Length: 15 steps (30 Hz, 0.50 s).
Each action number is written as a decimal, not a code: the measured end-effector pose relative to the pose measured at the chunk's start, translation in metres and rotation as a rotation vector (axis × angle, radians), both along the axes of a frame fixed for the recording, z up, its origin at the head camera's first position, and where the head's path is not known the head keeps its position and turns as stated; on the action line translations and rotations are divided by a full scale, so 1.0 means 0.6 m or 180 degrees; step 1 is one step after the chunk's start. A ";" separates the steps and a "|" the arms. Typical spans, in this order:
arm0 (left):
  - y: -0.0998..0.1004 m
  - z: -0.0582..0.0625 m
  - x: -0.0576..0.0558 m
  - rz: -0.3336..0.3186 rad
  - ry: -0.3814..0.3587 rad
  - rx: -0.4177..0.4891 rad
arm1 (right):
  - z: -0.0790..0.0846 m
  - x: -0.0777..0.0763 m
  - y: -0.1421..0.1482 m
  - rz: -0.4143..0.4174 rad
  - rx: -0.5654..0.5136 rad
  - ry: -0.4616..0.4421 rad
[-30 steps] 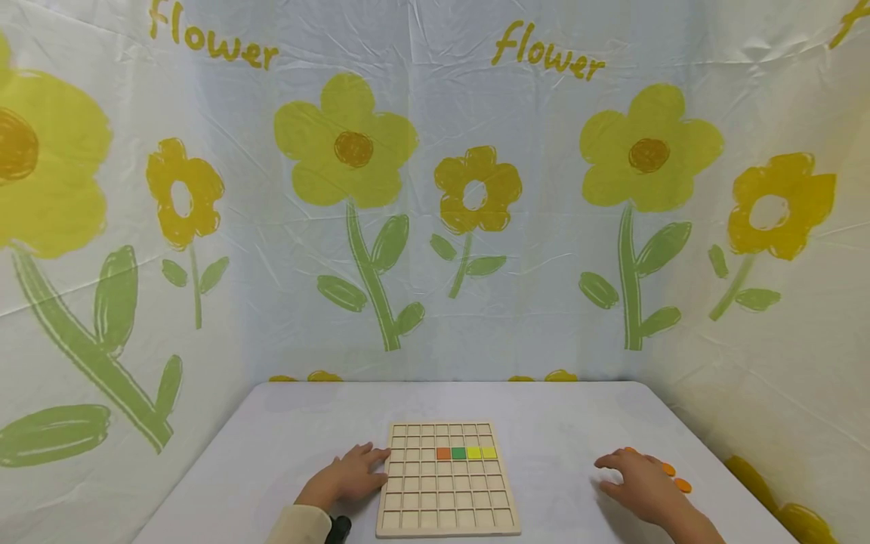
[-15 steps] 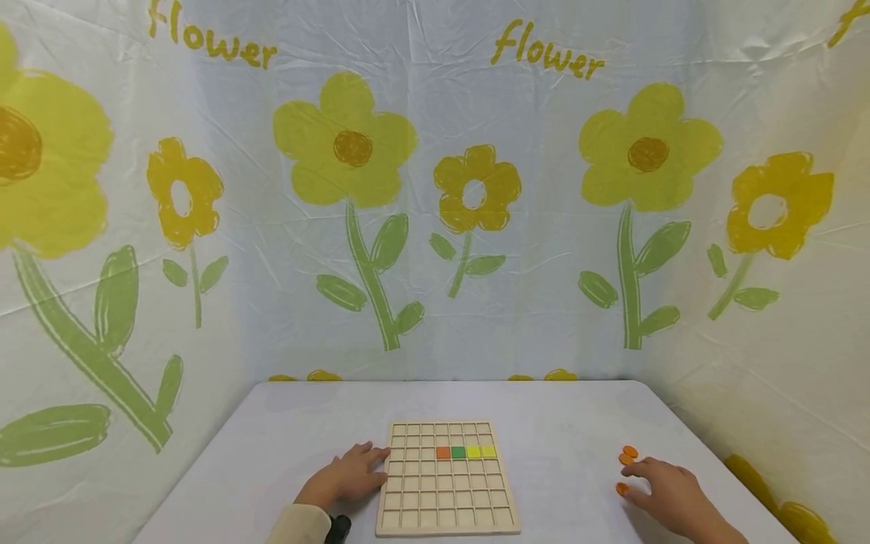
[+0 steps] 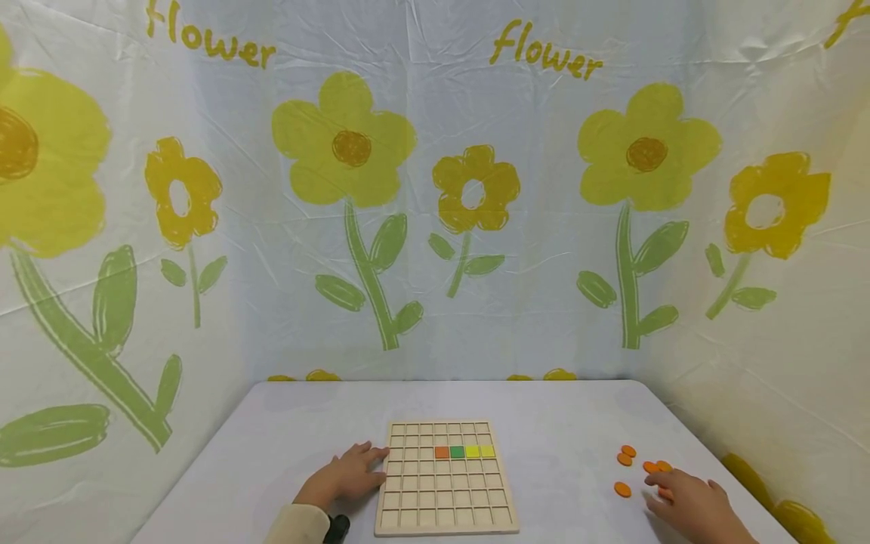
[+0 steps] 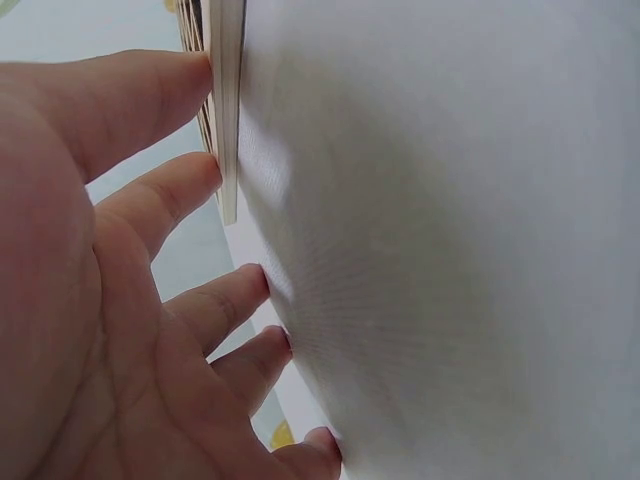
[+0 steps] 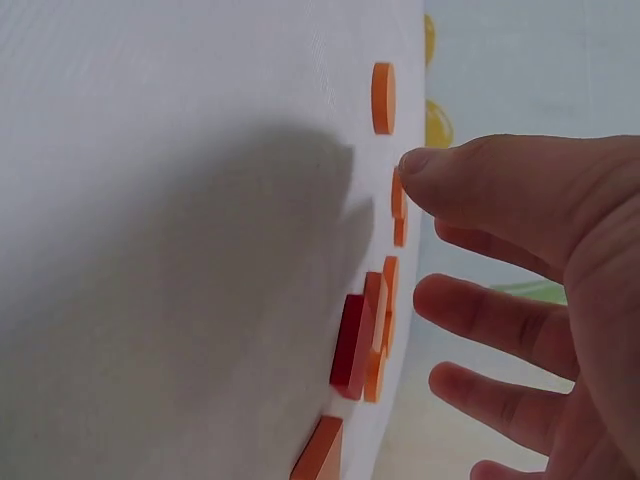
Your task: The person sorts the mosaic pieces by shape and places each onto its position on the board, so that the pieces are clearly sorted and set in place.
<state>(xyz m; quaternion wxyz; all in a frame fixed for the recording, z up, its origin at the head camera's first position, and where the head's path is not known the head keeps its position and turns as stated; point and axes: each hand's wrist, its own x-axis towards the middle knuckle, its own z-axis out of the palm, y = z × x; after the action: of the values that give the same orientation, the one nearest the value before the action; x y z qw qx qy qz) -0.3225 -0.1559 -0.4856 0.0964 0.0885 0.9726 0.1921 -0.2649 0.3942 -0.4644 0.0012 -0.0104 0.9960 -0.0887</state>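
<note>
A wooden grid board lies on the table, with an orange square tile, a green tile and two yellow tiles in one row. At its left side is my left hand, fingers spread. In the left wrist view the thumb and forefinger touch the board's edge. My right hand hovers over several orange discs at the right, holding nothing. The right wrist view shows its fingers apart above the table, near a red block and an orange piece.
The white table ends at a flower-printed cloth backdrop, which also rises on the left and right sides. A dark band is on the left wrist, below a pale sleeve.
My right hand has moved right and toward the near edge, uncovering several orange discs that it hid before. The left hand and the board have stayed in place.
</note>
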 end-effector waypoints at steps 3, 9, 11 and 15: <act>0.000 -0.001 0.000 0.0015 -0.0019 0.0008 | -0.003 0.003 0.008 -0.0069 0.0004 -0.0040; -0.001 0.000 0.002 0.0017 -0.0030 0.0039 | -0.011 0.006 0.028 -0.0241 -0.0074 -0.0241; -0.001 0.000 0.002 0.0015 -0.0018 0.0046 | -0.012 0.006 0.034 -0.0273 -0.0051 -0.0293; -0.002 -0.001 0.002 0.0014 -0.0006 0.0044 | -0.010 0.007 0.042 -0.0349 -0.0036 -0.0385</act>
<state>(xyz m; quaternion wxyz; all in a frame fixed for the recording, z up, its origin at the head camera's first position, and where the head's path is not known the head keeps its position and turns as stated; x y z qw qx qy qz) -0.3214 -0.1573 -0.4863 0.0963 0.0869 0.9714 0.1991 -0.2608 0.4192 -0.4701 0.0565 0.0495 0.9927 -0.0946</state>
